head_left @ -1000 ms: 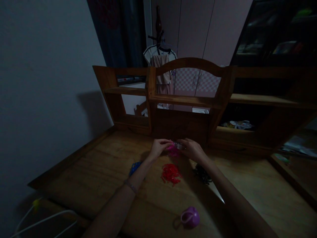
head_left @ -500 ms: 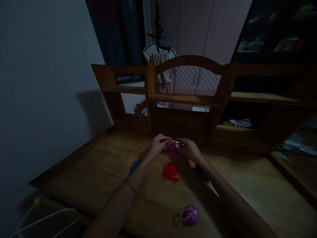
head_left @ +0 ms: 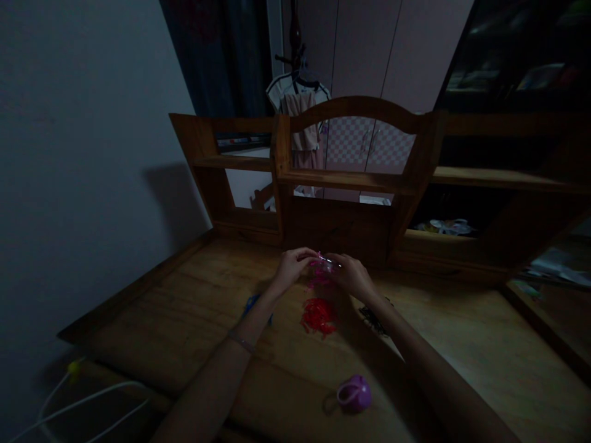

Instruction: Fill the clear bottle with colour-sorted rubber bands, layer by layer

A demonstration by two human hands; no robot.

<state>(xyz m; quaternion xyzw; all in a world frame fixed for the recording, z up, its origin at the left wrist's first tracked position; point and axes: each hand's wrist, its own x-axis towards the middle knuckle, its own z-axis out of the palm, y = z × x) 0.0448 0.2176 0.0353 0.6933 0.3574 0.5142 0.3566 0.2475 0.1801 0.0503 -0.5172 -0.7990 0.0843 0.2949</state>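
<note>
Above the far middle of the wooden desk, my left hand [head_left: 292,268] and my right hand [head_left: 351,274] are almost touching. Between their fingertips is a small clear, shiny object [head_left: 329,262], too dark and small to name, with pink showing at its left end. Both hands are closed in a pinch on it. Just below them is a heap of small pink pieces [head_left: 319,280], partly hidden by the right hand. Nearer lies a pile of red strips [head_left: 318,316]. Blue pieces [head_left: 252,303] lie partly behind my left forearm, and black pieces [head_left: 373,320] beside my right forearm.
A purple round container with a loop handle [head_left: 356,394] sits at the desk's near side. A wooden shelf unit [head_left: 346,181] rises along the back edge of the desk [head_left: 184,320]. White cable [head_left: 92,397] hangs at the lower left, and a wall stands left.
The clear object between my fingertips has tilted slightly and lies flatter. Both hands have otherwise stayed nearly in place; the view has shifted a little.
</note>
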